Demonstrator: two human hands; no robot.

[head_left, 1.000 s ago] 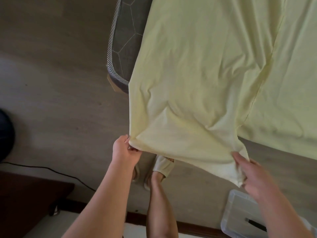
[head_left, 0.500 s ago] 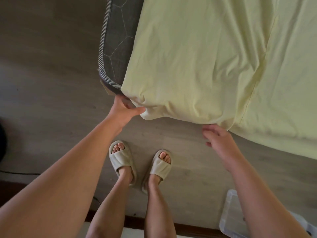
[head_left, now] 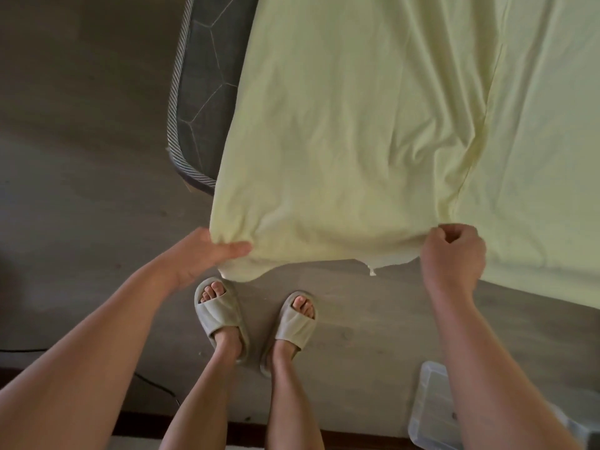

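Both left hand and right hand grip yellow sheet.

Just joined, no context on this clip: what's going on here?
A person stands at the corner of a bed, fitting a pale yellow sheet over a grey mattress. The left hand grips the sheet's corner, thumb on top. The right hand pinches the hem further along. The hem hangs off the bed's end, not yet tucked, and a strip of mattress shows bare along the left. A clear plastic box sits on the floor by the right arm.
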